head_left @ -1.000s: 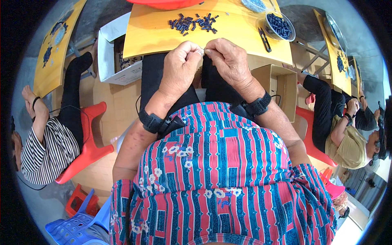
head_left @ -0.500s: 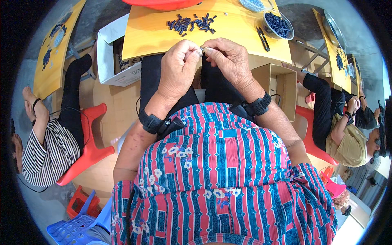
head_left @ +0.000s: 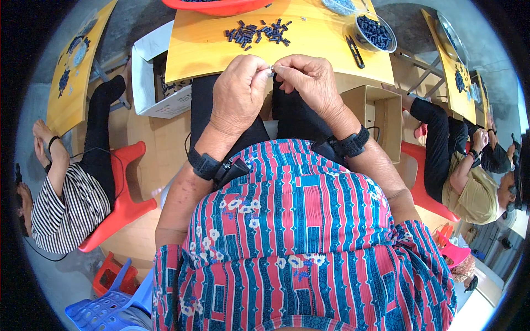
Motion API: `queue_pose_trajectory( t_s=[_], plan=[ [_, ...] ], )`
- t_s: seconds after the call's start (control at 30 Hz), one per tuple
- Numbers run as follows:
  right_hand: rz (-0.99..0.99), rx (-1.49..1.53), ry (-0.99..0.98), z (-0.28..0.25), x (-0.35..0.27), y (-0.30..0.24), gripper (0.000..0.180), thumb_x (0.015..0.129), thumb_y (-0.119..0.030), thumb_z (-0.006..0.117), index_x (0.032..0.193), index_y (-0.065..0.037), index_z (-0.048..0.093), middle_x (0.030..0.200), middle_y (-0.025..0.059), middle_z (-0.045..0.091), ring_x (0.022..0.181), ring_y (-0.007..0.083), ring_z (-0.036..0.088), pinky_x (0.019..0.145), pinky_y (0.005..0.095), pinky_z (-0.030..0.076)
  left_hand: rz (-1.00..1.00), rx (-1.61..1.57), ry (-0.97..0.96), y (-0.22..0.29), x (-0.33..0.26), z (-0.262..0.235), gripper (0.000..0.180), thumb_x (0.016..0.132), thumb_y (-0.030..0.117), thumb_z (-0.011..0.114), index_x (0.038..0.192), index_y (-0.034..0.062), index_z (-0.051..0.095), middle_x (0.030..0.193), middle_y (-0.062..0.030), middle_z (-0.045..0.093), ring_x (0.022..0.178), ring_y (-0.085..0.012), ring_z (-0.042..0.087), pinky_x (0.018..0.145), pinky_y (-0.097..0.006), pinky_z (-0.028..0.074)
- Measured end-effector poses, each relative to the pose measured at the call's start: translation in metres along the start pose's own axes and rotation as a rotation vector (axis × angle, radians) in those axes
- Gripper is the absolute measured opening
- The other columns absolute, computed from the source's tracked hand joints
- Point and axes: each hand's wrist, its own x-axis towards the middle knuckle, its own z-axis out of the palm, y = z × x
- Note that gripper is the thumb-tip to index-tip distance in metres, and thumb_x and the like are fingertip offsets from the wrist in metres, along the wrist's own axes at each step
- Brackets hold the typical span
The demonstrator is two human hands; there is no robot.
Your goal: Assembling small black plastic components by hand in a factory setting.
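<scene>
A clear bowl (head_left: 374, 32) on the yellow table (head_left: 199, 49) holds dark small pieces; more lie loose in a pile (head_left: 256, 33), and a red basin (head_left: 221, 6) sits at the far edge. The left hand (head_left: 237, 96) and right hand (head_left: 309, 83) meet above the lap, both pinching a tiny pale part (head_left: 271, 68) — too small to tell its long axis. Since a second ago the hands have barely shifted.
</scene>
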Motion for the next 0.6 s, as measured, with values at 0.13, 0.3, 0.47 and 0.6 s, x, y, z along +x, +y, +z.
queue_pose_trajectory(
  t_s=[0.13, 0.3, 0.47, 0.6],
  plan=[
    [0.050, -0.020, -0.069, -0.0042, 0.0026, 0.0011, 0.016, 0.088, -0.013, 0.064, 0.088, 0.002, 0.069, 0.072, 0.0035, 0.065, 0.059, 0.0074, 0.059, 0.056, 0.0209, 0.049, 0.056, 0.061, -0.027, -0.0004, 0.0001, -0.0006, 0.009, 0.084, 0.010, 0.062, 0.089, 0.0059, 0.057, 0.082, -0.0124, 0.058, 0.077, -0.0323, 0.060, 0.066, -0.039, 0.049],
    [0.111, 0.031, -0.085, -0.0046, 0.0041, 0.0035, 0.015, 0.088, -0.013, 0.064, 0.086, 0.001, 0.069, 0.071, 0.0038, 0.065, 0.058, 0.0080, 0.059, 0.056, 0.0213, 0.050, 0.092, 0.113, -0.027, -0.0016, 0.0003, 0.0002, 0.009, 0.084, 0.012, 0.063, 0.089, 0.0072, 0.057, 0.083, -0.0111, 0.057, 0.078, -0.0316, 0.060, 0.067, -0.039, 0.049],
    [0.187, 0.141, -0.094, -0.0057, 0.0054, 0.0033, 0.013, 0.087, -0.012, 0.065, 0.086, 0.000, 0.069, 0.072, 0.0042, 0.065, 0.058, 0.0084, 0.060, 0.057, 0.0221, 0.051, 0.090, 0.115, -0.026, -0.0026, -0.0007, 0.0006, 0.009, 0.084, 0.012, 0.063, 0.089, 0.0074, 0.057, 0.083, -0.0107, 0.057, 0.078, -0.0315, 0.060, 0.067, -0.039, 0.049],
    [0.178, 0.139, -0.110, -0.0073, 0.0053, 0.0065, 0.012, 0.087, -0.011, 0.064, 0.087, 0.000, 0.070, 0.072, 0.0039, 0.065, 0.058, 0.0086, 0.060, 0.057, 0.0222, 0.052, 0.070, 0.099, -0.035, -0.0035, -0.0014, 0.0022, 0.010, 0.084, 0.012, 0.063, 0.089, 0.0059, 0.056, 0.082, -0.0120, 0.057, 0.078, -0.0319, 0.060, 0.066, -0.039, 0.049]
  ],
)
